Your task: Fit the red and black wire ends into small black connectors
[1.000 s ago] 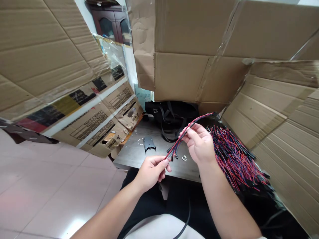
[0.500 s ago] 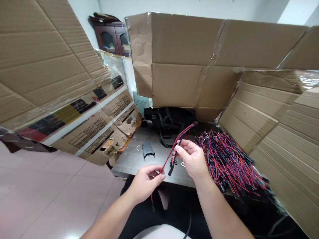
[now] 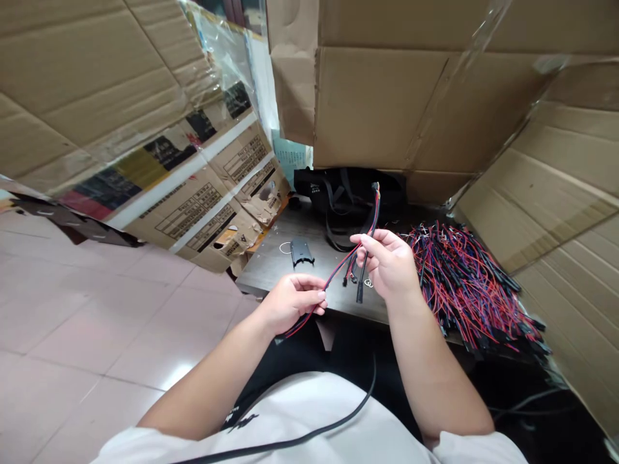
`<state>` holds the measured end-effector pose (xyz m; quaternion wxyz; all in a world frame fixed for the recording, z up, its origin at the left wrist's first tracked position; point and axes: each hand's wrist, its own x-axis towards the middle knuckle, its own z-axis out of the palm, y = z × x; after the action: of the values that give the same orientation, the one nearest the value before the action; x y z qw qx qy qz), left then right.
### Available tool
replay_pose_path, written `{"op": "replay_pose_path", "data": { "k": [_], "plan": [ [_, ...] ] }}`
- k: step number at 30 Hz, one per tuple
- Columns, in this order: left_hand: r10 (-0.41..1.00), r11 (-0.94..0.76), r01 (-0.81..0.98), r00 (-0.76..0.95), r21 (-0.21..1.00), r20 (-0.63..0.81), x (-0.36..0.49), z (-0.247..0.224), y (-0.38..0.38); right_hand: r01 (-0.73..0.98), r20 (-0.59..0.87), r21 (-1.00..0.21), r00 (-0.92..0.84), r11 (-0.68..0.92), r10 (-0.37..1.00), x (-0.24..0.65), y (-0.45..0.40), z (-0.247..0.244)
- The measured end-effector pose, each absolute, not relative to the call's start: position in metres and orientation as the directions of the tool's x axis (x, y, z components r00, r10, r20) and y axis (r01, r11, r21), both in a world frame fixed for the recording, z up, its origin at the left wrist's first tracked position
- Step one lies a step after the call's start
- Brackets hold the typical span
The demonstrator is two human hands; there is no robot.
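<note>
Between my two hands runs a thin red and black wire cable (image 3: 342,262) with small connectors at its ends. My left hand (image 3: 294,299) pinches its lower stretch, and a tail of it hangs out below the fingers. Higher up, my right hand (image 3: 389,261) grips the same cable between thumb and fingers. Its upper end, with a small dark connector (image 3: 376,186), points upward above that hand. A black lead with a thicker plug (image 3: 360,293) hangs beneath my right fingers. More short wire ends show beside it, partly hidden by the hand.
A large heap of red, blue and black wires (image 3: 469,290) covers the table's right side. On the dark table (image 3: 264,270) lie a black plastic holder (image 3: 302,252) and small metal rings (image 3: 368,283). A black bag (image 3: 358,193) sits at the back. Cardboard panels (image 3: 377,103) surround the table.
The view has tilted downward. My right hand has turned the cable's upper end from slanting right to nearly upright. The cable's lower tail now bends left under my left hand.
</note>
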<state>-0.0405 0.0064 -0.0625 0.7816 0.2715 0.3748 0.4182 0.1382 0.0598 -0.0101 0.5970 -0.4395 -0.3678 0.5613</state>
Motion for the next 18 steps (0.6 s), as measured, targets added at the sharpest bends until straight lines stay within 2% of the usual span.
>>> {"op": "replay_pose_path", "data": {
  "k": [12, 18],
  "plan": [
    [0.901, 0.400, -0.294, 0.302, 0.868, -0.313, -0.040, -0.065, 0.002, -0.343, -0.005, -0.939, 0.112, 0.034, 0.994, 0.143, 0.054, -0.015],
    [0.890, 0.412, -0.284, 0.330, 0.866, -0.315, -0.035, -0.070, -0.002, -0.332, -0.083, -0.942, 0.069, -0.055, 0.994, 0.141, 0.062, -0.024]
  ]
}}
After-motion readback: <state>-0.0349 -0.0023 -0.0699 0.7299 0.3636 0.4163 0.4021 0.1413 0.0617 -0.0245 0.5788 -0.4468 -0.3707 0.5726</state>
